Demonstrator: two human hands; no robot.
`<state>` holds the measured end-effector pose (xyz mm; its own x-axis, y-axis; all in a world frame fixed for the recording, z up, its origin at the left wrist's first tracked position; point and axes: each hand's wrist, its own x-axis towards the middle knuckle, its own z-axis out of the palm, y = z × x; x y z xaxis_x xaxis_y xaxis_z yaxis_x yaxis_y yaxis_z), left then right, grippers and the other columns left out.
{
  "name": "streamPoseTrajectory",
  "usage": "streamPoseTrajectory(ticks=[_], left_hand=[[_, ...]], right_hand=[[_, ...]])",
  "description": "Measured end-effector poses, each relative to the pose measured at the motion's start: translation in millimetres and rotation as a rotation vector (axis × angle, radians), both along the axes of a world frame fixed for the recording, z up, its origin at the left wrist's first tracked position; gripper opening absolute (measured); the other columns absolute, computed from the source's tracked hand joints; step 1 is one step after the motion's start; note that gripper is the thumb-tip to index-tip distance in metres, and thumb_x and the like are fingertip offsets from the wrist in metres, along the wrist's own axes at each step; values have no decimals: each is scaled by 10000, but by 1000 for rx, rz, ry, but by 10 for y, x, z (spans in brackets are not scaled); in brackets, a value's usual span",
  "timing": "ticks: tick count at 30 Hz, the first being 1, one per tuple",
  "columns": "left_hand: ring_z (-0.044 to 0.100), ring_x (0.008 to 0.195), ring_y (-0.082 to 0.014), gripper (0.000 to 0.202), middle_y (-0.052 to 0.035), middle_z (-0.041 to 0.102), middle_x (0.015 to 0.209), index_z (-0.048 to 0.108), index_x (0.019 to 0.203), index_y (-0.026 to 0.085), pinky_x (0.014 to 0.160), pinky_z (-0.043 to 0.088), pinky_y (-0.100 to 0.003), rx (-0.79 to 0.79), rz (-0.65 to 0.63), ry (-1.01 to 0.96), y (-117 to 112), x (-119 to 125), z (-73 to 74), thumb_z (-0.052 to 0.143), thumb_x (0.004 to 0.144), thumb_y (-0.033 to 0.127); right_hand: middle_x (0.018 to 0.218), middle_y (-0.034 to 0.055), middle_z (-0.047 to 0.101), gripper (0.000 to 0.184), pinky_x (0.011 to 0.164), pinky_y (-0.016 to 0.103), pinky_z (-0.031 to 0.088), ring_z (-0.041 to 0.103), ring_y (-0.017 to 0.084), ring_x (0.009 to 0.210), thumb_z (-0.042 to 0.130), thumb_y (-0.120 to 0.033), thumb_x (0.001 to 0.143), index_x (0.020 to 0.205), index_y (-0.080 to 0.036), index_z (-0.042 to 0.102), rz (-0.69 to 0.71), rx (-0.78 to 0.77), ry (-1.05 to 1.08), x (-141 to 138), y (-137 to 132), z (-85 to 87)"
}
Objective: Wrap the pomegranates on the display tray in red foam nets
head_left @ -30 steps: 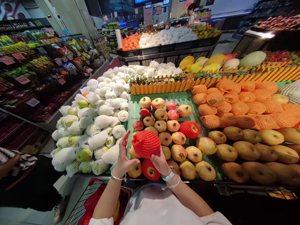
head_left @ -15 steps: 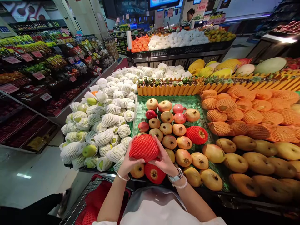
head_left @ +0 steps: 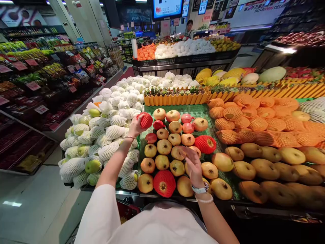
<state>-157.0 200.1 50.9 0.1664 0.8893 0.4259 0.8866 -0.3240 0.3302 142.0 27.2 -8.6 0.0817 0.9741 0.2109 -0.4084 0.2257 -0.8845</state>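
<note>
To the left of the green mesh-covered display tray (head_left: 196,109) spread the broad heap of pale green fruit in white foam netting (head_left: 109,132), and to its right lay the bank of fruit in orange netting (head_left: 264,115). Behind the tray stood the long yellow picket-fronted planter box (head_left: 175,99). On the tray, the unwrapped yellow-and-red pomegranates (head_left: 162,162) sat in rough rows, so most of that arrangement looked already in place. The person's left hand (head_left: 135,128) grasped the round fruit in a red foam net (head_left: 145,120) at the tray's far left; whether its underside touched anything could not be told. The right hand (head_left: 193,164) held nothing, its fingers loosely spread over the tray's right-centre rows. Two more red-netted fruits rested there, one at the tray's front edge (head_left: 164,183), one towards its right side (head_left: 205,144). The held piece was not yet let go, so its placing seemed unfinished.
</note>
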Motion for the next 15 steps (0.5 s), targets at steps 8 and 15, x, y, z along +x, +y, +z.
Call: streamPoseTrajectory(ticks=[8, 15], left_hand=[[490, 1231, -310, 788, -173, 442, 1345, 384, 1370, 162, 1035, 397, -403, -123, -57, 198, 146, -21, -217, 740, 713, 412], [564, 1112, -318, 797, -152, 489, 1297, 428, 1373, 205, 938, 452, -392, -202, -111, 272, 208, -78, -157, 746, 679, 430]], right_hand=[[1239, 63, 601, 311, 1120, 512, 372, 537, 233, 1211, 641, -346, 848, 1146, -258, 618, -141, -99, -41, 303, -141, -257], [1142, 53, 658, 269, 1070, 486, 421, 599, 234, 1108, 649, -396, 834, 1062, -253, 657, -103, -137, -105, 312, -183, -367]])
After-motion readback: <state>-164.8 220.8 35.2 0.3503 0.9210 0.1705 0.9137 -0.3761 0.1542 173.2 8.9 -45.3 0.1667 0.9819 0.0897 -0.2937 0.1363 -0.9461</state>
